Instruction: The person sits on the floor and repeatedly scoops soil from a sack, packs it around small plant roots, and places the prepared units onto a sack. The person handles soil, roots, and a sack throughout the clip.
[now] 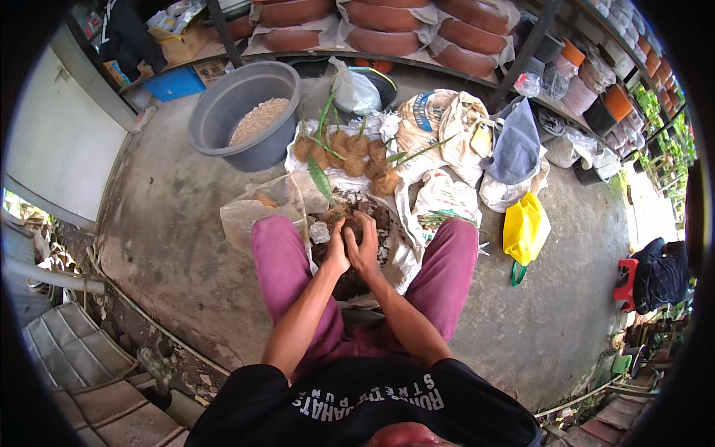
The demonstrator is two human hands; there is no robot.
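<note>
My left hand (336, 248) and my right hand (366, 246) are cupped together between my knees. Between the fingers shows a dark brown clump of soil or fibre (352, 223), partly covered by them. A long green leaf (320, 181) rises from brown fibre (336, 212) just beyond the fingertips; whether it joins the clump is hidden. Beneath lies dark soil (349, 285) on a white woven sack (406, 260). Farther out sit several coconut-fibre balls (354, 165) with green leaves sticking out. By my left knee stands a clear plastic bag (246, 215) with brown fibre inside.
A grey tub (204, 128) holds pale chips (260, 120). To the right are woven sacks (416, 117), a phone (481, 139), blue-grey cloth (516, 142), scissors (484, 249) and a yellow bag (525, 229). Shelves carry brown pots (385, 17). A red stool (627, 285) stands far right.
</note>
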